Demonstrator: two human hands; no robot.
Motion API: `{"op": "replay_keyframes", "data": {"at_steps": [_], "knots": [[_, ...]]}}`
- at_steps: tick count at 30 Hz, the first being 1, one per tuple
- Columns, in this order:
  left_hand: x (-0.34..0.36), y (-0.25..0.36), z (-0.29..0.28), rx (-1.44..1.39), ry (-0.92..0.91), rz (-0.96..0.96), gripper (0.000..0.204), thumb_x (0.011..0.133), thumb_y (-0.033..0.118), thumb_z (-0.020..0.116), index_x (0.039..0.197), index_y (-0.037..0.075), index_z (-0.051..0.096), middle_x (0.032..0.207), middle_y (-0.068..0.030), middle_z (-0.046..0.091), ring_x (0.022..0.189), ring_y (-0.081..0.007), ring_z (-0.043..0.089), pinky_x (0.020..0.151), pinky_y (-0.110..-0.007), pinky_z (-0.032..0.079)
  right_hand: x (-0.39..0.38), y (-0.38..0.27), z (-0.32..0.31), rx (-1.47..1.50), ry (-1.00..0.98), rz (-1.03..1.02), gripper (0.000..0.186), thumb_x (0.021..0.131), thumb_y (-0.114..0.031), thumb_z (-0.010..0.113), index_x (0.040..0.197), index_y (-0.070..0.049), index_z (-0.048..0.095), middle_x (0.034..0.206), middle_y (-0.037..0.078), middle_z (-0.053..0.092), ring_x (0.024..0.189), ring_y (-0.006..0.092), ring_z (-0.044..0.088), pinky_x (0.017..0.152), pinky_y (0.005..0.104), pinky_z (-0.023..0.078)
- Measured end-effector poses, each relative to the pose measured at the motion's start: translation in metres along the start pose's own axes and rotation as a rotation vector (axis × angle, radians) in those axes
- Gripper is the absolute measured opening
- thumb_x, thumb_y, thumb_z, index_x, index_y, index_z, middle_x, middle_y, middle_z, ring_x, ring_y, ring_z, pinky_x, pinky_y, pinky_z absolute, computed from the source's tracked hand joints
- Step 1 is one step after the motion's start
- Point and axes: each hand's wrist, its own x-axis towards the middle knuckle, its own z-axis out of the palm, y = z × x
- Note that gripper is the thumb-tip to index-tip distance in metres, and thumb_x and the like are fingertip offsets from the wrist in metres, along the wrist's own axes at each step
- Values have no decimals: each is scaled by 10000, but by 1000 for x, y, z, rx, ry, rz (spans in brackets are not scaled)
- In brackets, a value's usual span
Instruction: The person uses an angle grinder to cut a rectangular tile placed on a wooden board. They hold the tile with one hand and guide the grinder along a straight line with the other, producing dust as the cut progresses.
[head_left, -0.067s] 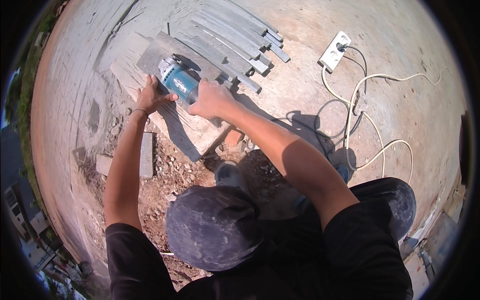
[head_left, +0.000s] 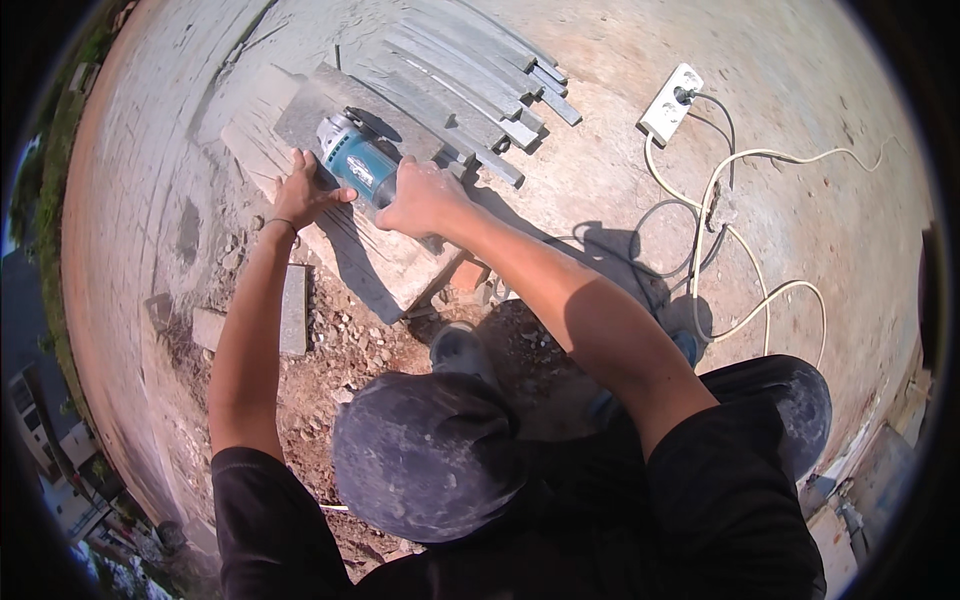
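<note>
A teal angle grinder with a silver head (head_left: 360, 160) lies angled over a grey stone tile (head_left: 302, 110) on a pale, grooved block (head_left: 400, 280). My right hand (head_left: 425, 195) is closed around the rear of the grinder's body. My left hand (head_left: 305, 190) rests on the left side of the work, fingers spread, thumb reaching toward the tool; it grips nothing. The grinder's disc is mostly hidden, and fine dust hazes the stone near its head.
Several long grey stone strips (head_left: 480, 95) lie beyond the block. A white power strip (head_left: 668, 105) with cream and dark cords (head_left: 765, 300) is at right. Broken pieces (head_left: 293, 310), a brick (head_left: 468, 275) and rubble (head_left: 355, 330) surround my boot (head_left: 455, 350) and bent knees.
</note>
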Motion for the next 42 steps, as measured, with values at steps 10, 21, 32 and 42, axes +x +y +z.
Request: {"op": "replay_keyframes", "data": {"at_steps": [10, 21, 32, 42], "knots": [[3, -3, 1, 44, 56, 19, 1364, 553, 798, 733, 1489, -74, 257, 1558, -319, 212, 1427, -423, 312, 1159, -623, 156, 21, -9, -3, 7, 35, -38, 759, 632, -379, 758, 1142, 143, 547, 1047, 318, 665, 1004, 415, 672, 893, 421, 539], [-4, 4, -4, 16, 81, 34, 1369, 550, 786, 735, 1482, -91, 248, 1562, -306, 217, 1430, -399, 317, 1152, -634, 164, 46, -15, 2, 0, 48, -65, 878, 642, -520, 797, 1154, 149, 546, 1097, 312, 653, 1054, 399, 658, 906, 422, 531], [1, -11, 9, 25, 144, 71, 1378, 556, 738, 771, 1509, -55, 170, 1572, -296, 197, 1399, -397, 375, 1136, -654, 180, 67, -34, -6, 2, -54, -32, 871, 612, -379, 832, 1237, 126, 498, 1202, 280, 632, 1132, 382, 631, 973, 393, 510], [-7, 7, -7, 22, 78, 35, 1395, 542, 798, 725, 1475, -110, 223, 1547, -334, 216, 1406, -421, 350, 1148, -637, 168, 88, -41, -2, 10, 16, -53, 784, 605, -361, 763, 1192, 112, 546, 1185, 292, 631, 1115, 386, 632, 955, 412, 509]]}}
